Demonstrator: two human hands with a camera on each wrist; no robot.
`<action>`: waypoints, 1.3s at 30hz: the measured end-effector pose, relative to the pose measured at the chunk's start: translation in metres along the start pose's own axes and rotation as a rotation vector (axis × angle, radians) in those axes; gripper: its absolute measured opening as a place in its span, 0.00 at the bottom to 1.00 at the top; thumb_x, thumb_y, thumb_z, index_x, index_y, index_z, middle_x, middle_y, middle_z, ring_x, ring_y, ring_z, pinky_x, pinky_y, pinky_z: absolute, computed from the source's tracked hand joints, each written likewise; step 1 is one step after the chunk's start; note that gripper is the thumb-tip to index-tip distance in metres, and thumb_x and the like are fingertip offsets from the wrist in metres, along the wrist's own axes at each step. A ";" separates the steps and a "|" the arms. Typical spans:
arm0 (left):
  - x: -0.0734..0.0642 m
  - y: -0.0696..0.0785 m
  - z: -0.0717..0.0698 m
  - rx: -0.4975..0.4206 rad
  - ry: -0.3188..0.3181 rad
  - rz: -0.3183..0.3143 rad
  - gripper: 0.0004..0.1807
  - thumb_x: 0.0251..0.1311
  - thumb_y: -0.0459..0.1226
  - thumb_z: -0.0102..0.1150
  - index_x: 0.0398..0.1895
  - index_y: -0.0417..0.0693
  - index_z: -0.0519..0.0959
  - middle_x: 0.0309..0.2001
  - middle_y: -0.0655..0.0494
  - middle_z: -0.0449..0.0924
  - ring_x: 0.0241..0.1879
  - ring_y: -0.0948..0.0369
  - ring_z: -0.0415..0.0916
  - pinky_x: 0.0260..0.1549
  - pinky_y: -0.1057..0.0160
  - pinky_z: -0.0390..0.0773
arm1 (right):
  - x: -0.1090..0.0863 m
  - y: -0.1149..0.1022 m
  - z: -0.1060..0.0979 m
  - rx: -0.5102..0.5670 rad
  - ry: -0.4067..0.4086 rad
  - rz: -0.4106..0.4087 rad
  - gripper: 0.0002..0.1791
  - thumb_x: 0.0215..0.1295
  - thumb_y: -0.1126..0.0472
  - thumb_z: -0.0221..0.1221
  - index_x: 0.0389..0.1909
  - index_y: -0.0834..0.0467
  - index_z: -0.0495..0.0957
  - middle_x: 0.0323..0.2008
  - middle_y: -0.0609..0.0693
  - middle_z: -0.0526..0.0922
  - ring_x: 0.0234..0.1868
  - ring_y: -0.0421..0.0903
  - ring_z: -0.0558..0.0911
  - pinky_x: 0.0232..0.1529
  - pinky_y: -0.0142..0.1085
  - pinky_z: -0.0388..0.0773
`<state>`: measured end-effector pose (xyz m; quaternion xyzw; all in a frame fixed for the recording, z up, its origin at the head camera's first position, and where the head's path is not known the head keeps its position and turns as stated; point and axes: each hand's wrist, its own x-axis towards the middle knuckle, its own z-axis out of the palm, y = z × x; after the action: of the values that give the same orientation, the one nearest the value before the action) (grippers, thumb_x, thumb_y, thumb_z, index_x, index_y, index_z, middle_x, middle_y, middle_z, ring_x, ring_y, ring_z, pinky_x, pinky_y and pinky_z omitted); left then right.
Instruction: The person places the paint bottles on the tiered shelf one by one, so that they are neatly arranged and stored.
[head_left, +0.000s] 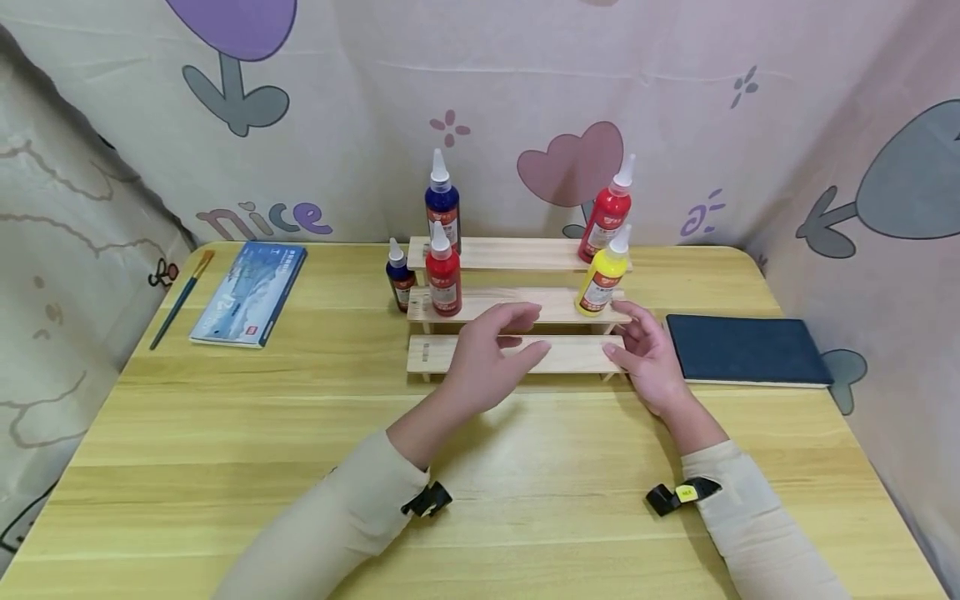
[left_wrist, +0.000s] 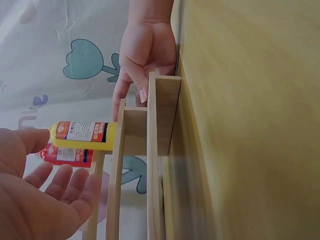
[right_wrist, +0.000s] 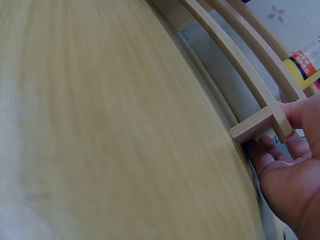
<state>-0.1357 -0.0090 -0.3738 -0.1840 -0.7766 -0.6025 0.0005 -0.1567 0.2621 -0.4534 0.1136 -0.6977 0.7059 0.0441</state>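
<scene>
A three-step wooden rack [head_left: 570, 356] stands on the table. At its right end my right hand [head_left: 651, 362] grips the lowest board, thumb over the top and fingers curled below, as the right wrist view shows. My left hand [head_left: 487, 358] hovers over the lowest step, fingers loosely bent and holding nothing. On the middle step stand a red paint bottle [head_left: 444, 285] at left and a yellow paint bottle [head_left: 602, 282] at right. The top step bears a blue paint bottle [head_left: 442, 204] and another red paint bottle [head_left: 606, 218]. All have white pointed caps.
Just left of the rack is a smaller dark blue bottle [head_left: 401, 279]. A blue-and-white pad [head_left: 249, 293] and a paintbrush [head_left: 182, 300] lie at the far left. To the right of my right hand lies a dark notebook [head_left: 748, 350]. Patterned cloth [head_left: 360, 108] hangs behind the table.
</scene>
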 end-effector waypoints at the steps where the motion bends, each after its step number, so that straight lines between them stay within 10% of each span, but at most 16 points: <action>1: -0.004 0.000 -0.003 -0.016 0.008 -0.002 0.23 0.63 0.35 0.68 0.60 0.40 0.77 0.55 0.48 0.80 0.54 0.59 0.76 0.51 0.59 0.79 | 0.000 0.000 0.000 -0.002 0.001 -0.001 0.34 0.62 0.84 0.56 0.69 0.62 0.66 0.57 0.51 0.78 0.58 0.49 0.74 0.58 0.31 0.71; 21: -0.039 -0.015 -0.087 -0.006 0.374 0.201 0.13 0.65 0.29 0.63 0.52 0.34 0.78 0.44 0.42 0.81 0.43 0.56 0.79 0.46 0.63 0.80 | -0.001 0.000 -0.001 -0.010 0.001 0.014 0.35 0.62 0.83 0.57 0.69 0.60 0.66 0.55 0.51 0.79 0.57 0.49 0.75 0.57 0.32 0.73; 30: -0.025 -0.053 -0.118 0.108 0.539 0.060 0.14 0.65 0.28 0.62 0.53 0.35 0.77 0.44 0.43 0.80 0.41 0.58 0.76 0.43 0.66 0.77 | -0.002 0.002 0.000 -0.012 0.013 0.021 0.35 0.61 0.84 0.57 0.69 0.60 0.66 0.57 0.51 0.78 0.57 0.49 0.75 0.58 0.32 0.72; 39: 0.006 -0.074 -0.134 0.148 0.506 -0.087 0.24 0.64 0.37 0.66 0.61 0.40 0.74 0.54 0.47 0.76 0.53 0.54 0.74 0.53 0.52 0.76 | -0.001 0.002 -0.001 -0.030 0.002 0.015 0.35 0.63 0.82 0.57 0.70 0.59 0.66 0.57 0.50 0.78 0.58 0.49 0.74 0.59 0.32 0.71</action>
<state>-0.1919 -0.1486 -0.4051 0.0066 -0.8008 -0.5705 0.1823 -0.1565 0.2633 -0.4556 0.1070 -0.7089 0.6959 0.0411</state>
